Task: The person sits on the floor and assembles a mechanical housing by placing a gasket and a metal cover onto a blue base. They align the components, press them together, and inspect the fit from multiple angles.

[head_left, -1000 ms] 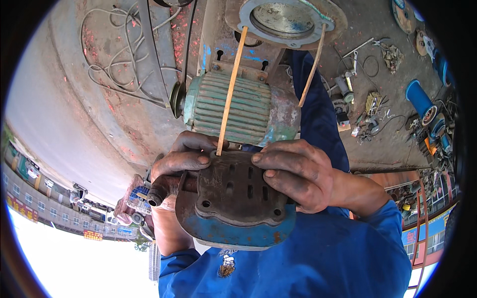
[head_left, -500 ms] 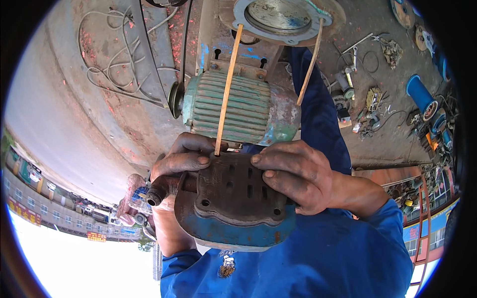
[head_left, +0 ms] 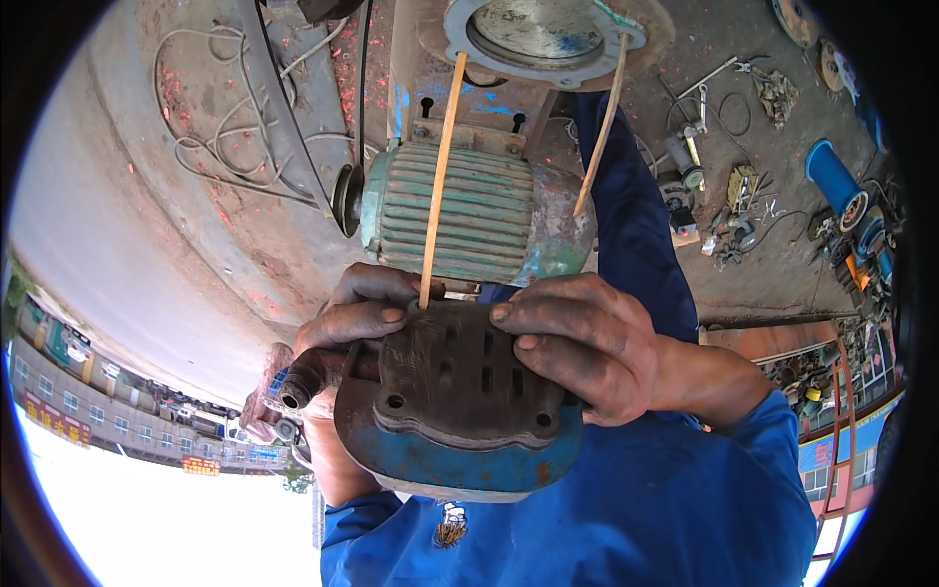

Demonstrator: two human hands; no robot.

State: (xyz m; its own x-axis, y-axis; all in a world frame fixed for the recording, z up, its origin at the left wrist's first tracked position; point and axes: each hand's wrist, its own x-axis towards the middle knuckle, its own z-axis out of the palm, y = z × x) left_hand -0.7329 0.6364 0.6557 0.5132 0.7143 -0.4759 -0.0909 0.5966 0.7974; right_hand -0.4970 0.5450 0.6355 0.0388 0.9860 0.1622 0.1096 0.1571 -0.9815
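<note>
Both hands hold a compressor cylinder head (head_left: 455, 452), blue and rust-stained, with a dark slotted plate (head_left: 460, 362) on its visible face. My left hand (head_left: 357, 308) grips its left side near a stubby pipe fitting (head_left: 308, 380). My right hand (head_left: 592, 347) closes on its right edge, thumb and fingers on the plate. One thin wooden stick (head_left: 442, 176) runs from a hole in the cylinder flange (head_left: 460, 24) to the plate's upper left corner; whether it enters a hole there is hidden. A second stick (head_left: 602, 127) stands in the flange's right side, its other end free of the head.
A green finned electric motor (head_left: 455, 210) with a pulley (head_left: 345, 199) and belt (head_left: 293, 117) lies just beyond my hands. Cable (head_left: 220, 147) coils on the ground at left. Tools, a blue spool-shaped part (head_left: 831, 186) and scattered parts lie at right.
The cylinder head has shifted slightly left and tilted a little in my hands. The first stick leans along with it. Both hands keep their grip.
</note>
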